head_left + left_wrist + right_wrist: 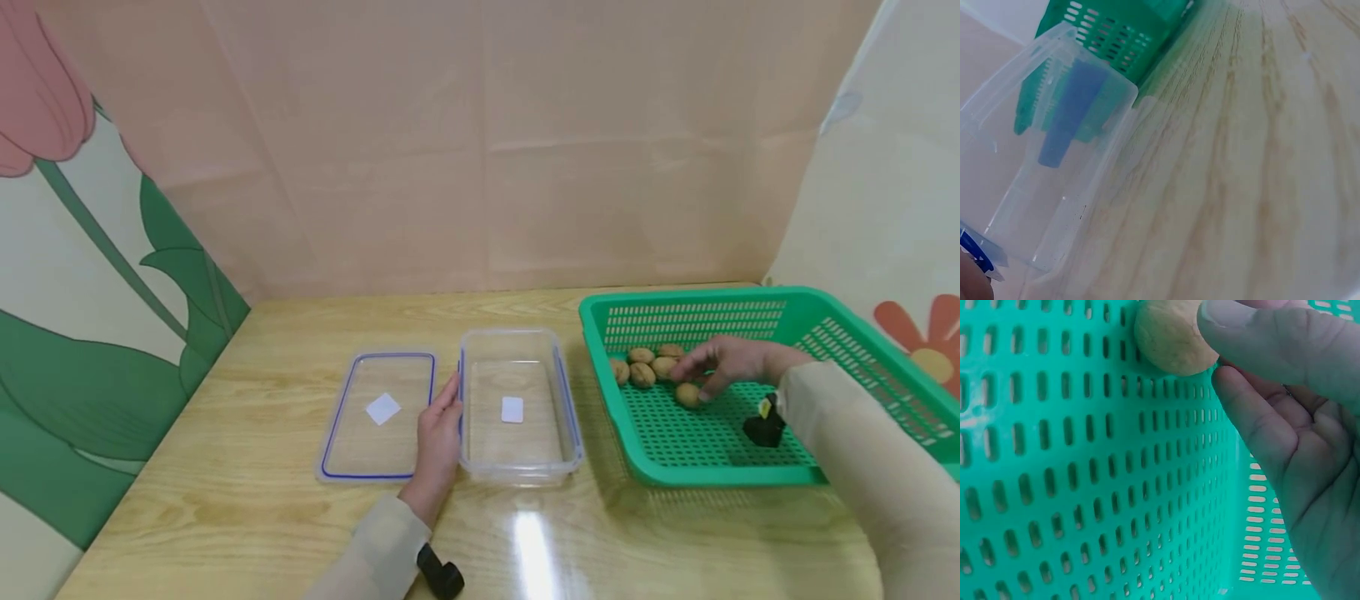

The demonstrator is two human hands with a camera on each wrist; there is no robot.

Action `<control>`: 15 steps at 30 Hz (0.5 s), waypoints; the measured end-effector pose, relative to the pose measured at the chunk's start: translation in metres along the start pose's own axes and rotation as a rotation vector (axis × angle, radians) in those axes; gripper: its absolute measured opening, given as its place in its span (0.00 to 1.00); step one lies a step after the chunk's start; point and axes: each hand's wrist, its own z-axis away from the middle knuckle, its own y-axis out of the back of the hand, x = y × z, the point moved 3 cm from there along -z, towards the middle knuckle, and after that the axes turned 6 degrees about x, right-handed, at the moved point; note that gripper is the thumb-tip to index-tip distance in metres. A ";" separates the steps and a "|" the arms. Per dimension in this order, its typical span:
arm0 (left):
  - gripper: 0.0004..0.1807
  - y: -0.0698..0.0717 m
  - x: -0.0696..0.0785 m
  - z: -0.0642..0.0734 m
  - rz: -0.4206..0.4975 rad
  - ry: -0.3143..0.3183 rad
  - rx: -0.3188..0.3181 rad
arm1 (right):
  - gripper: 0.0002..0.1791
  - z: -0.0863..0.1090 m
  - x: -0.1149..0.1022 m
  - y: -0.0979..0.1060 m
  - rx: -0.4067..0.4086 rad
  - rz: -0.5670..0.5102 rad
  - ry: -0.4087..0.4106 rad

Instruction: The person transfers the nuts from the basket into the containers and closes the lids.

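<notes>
My left hand (437, 437) rests against the left side of a clear plastic food container (517, 483), its fingers straight along the wall. In the left wrist view, a fingertip (974, 281) shows beside a blue strip on that container (1022, 250). My right hand (731, 362) reaches into a green basket (720, 477) and pinches a walnut (688, 396) low over the basket's floor. The right wrist view has the thumb (1272, 337) overlapping the edge of this walnut (1172, 337); the index finger is mostly hidden. Several other walnuts (642, 375) lie just left of the fingers.
The container's flat lid (352, 442), with a blue seal and a white label (383, 408), lies left of the left hand. Another white label (512, 409) shows in the container. The wooden table (225, 500) ends at a pink backdrop (487, 167).
</notes>
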 end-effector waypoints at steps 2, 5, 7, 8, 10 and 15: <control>0.23 0.000 0.000 0.001 -0.001 -0.001 -0.004 | 0.27 0.000 0.000 -0.001 0.008 0.006 -0.013; 0.23 -0.001 0.000 0.001 0.001 -0.004 -0.007 | 0.26 -0.001 0.001 -0.002 0.018 0.026 -0.024; 0.23 -0.001 0.000 0.001 0.004 -0.004 -0.006 | 0.25 -0.002 0.001 -0.003 0.014 0.035 -0.031; 0.23 0.000 0.000 0.001 0.002 -0.005 -0.006 | 0.25 -0.003 0.001 -0.003 0.011 0.036 -0.034; 0.23 0.000 0.000 0.001 0.004 -0.006 -0.004 | 0.25 -0.004 0.001 -0.004 -0.001 0.034 -0.040; 0.23 0.000 -0.001 0.001 0.004 -0.012 -0.004 | 0.24 -0.006 0.003 -0.006 -0.010 0.033 -0.067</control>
